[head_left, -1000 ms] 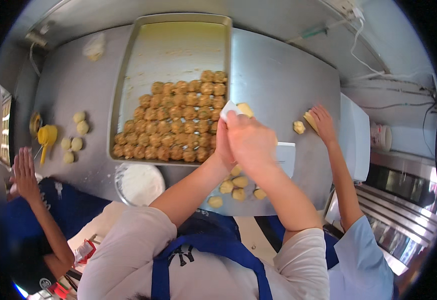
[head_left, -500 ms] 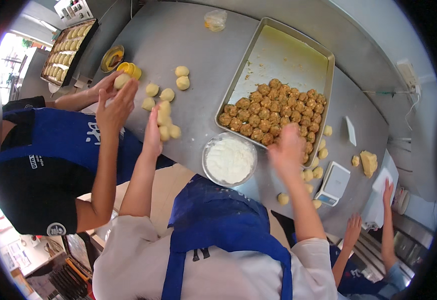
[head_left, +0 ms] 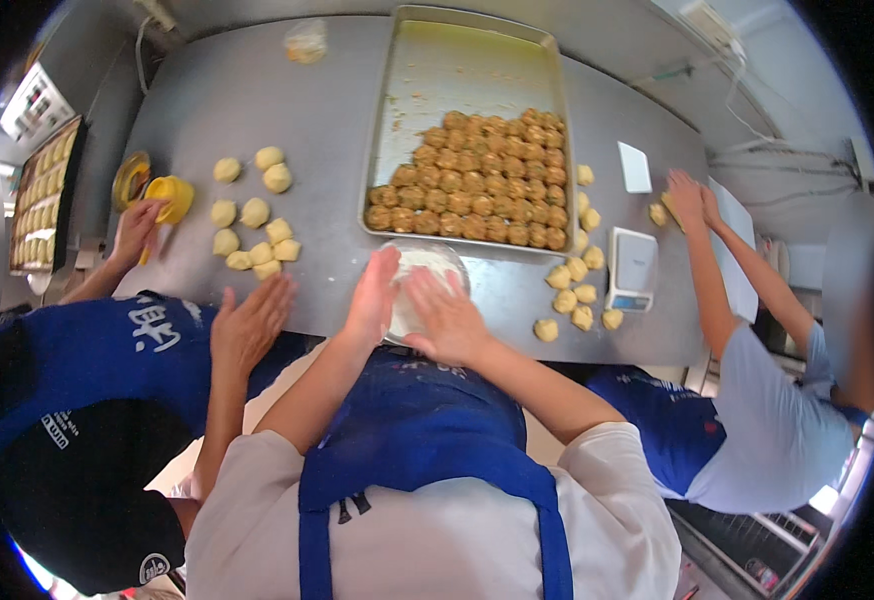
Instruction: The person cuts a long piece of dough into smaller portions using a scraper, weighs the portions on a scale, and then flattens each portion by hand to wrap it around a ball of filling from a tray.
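A round bowl of white flour [head_left: 427, 262] stands at the table's near edge in front of me. My left hand [head_left: 371, 297] is stretched flat at the bowl's left side, fingers together. Over the flour, my right hand [head_left: 447, 318] lies palm down with its fingers apart. I see nothing held in either hand, though the palms are hidden. Just beyond the bowl, a metal tray [head_left: 382, 130] carries rows of brown filling balls [head_left: 487, 185]. Pale dough balls [head_left: 255, 212] are grouped left of the bowl, and more dough balls [head_left: 565, 300] lie to its right.
At the left, a co-worker's hand [head_left: 137, 232] is by a yellow cup [head_left: 170, 198]; the other hand [head_left: 249, 325] is near the dough. At the right, another person's hands [head_left: 692, 200] are beside a white scale [head_left: 632, 268] and scraper [head_left: 634, 167]. A filled baking tray [head_left: 77, 140] stands far left.
My left hand has left the dough pieces and my right hand the tray's side; both are at the flour bowl. The left co-worker's hands have parted. The whole view has turned.
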The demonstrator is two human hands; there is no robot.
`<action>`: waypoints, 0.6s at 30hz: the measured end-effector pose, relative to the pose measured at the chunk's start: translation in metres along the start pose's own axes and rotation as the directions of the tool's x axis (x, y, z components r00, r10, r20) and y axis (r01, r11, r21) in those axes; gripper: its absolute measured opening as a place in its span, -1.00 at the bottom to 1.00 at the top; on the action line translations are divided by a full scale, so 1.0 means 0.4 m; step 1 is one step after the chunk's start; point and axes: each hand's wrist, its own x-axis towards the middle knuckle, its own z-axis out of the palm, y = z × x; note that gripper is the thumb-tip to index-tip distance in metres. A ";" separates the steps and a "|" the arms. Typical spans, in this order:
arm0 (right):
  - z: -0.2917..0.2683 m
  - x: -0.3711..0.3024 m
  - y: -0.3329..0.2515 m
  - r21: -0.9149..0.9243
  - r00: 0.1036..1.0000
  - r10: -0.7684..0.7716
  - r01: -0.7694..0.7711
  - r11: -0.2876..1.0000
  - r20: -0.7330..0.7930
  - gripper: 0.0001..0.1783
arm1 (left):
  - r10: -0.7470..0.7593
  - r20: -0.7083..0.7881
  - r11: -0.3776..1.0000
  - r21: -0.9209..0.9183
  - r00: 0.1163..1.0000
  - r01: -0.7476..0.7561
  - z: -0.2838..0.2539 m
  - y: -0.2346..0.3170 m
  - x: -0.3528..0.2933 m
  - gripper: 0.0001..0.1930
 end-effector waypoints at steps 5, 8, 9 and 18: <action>-0.046 -0.052 0.020 0.160 0.985 -0.134 0.151 0.976 -0.107 -0.04 | -0.303 0.511 0.367 -0.716 0.804 0.593 0.080 -0.009 -0.034 -0.07; -0.075 -0.143 0.187 0.213 0.981 0.096 -0.059 0.975 -0.169 -0.44 | -0.379 0.512 0.300 -0.721 0.771 0.625 0.122 0.013 -0.065 -0.11; -0.012 -0.206 0.316 0.105 0.957 0.089 -0.062 0.993 -0.276 -0.60 | -0.373 0.498 0.332 -0.716 0.783 0.614 0.136 0.022 -0.066 -0.17; -0.009 -0.344 0.593 -0.471 0.993 0.085 -0.113 0.875 -0.080 -0.40 | -0.462 0.200 0.557 -0.693 0.864 0.458 0.198 0.013 -0.087 -0.45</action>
